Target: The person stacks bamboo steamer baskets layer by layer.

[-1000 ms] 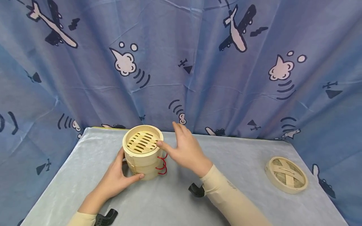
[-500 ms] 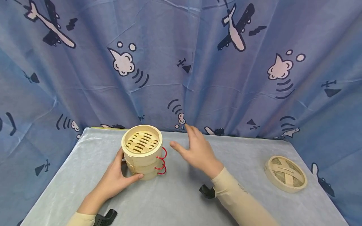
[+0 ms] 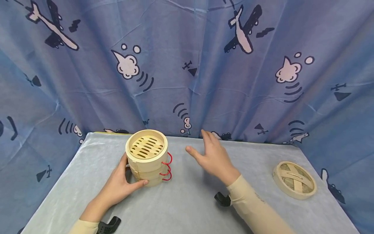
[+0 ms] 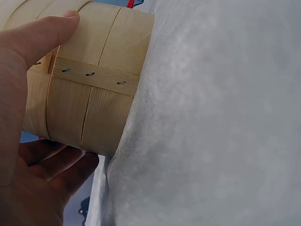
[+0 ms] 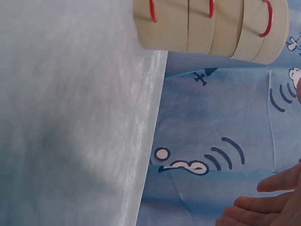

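Observation:
A stack of bamboo steamer baskets [image 3: 147, 167] stands on the table at the left of the middle, its slatted top tier uncovered. Red loops [image 3: 166, 169] stick out from its right side. My left hand [image 3: 117, 187] grips the lower part of the stack, thumb across the near side and fingers round the back; the left wrist view shows the stapled bamboo wall [image 4: 94, 75] between them. My right hand [image 3: 217, 159] hovers to the right of the stack, fingers extended and holding nothing. In the right wrist view its fingers [image 5: 263, 205] are apart from the steamer [image 5: 207, 28].
A round bamboo steamer lid [image 3: 295, 180] with a crossed-strip top lies at the table's right side. The grey cloth-covered table [image 3: 181, 208] ends at a blue patterned curtain [image 3: 163, 71] behind. A black strap piece [image 3: 223, 199] juts from the right wrist.
My right hand has drawn away from the rim of the steamer stack toward the right. The left hand keeps its grip on the stack, which has stayed in place.

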The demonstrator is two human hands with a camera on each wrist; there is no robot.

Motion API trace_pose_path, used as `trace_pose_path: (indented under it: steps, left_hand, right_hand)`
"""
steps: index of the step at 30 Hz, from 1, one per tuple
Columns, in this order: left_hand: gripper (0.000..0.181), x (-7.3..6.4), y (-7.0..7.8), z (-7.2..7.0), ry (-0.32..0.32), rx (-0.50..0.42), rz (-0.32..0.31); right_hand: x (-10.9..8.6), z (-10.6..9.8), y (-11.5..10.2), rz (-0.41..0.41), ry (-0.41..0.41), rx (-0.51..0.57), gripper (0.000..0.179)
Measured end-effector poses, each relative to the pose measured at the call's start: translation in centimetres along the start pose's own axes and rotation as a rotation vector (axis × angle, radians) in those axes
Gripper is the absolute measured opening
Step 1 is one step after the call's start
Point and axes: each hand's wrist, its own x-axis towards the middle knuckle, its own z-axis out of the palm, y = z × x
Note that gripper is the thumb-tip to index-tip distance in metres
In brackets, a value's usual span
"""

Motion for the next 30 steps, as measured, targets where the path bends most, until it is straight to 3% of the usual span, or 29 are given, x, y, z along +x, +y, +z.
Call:
trace_pose_path:
  steps: [13, 20, 30]
  left_hand:
    - [0.133, -0.1, -0.1, 0.1, 0.005, -0.004, 0.009]
    - [0.133, 0.0, -0.1, 0.1, 0.006, 0.005, 0.01]
    - [0.129, 0.0, -0.1, 0.3, 0.013, -0.006, 0.025]
  right_hand:
    - [-1.0, -0.5, 2.4, 0.055, -0.009, -0.028, 0.108]
    - [-1.9, -1.1, 4.4, 0.084, 0.011, -0.031, 0.1]
    - [-3.0, -2.0, 6.9, 0.128, 0.01, -0.071, 0.105]
